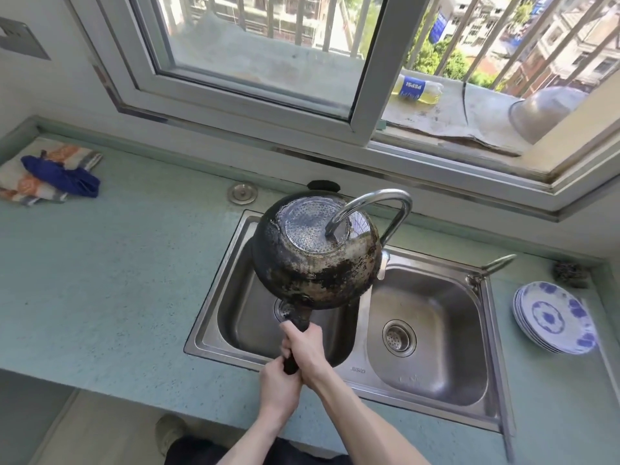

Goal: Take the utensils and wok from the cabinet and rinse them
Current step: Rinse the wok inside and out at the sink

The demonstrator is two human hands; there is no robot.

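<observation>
1. Wok (315,260) is out of the cabinet, held bottom-up over the left sink (235,330) basin under the faucet (379,203).
2. Left hand (278,384) and right hand (307,347) both grip its handle.
3. Rinse looks underway; no utensils visible yet.

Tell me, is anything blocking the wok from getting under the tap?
Nothing visible does. Both hands, left hand and right hand, grip the handle, and the wok is held upside down over the left sink basin, its bottom already right at the faucet spout.
</observation>
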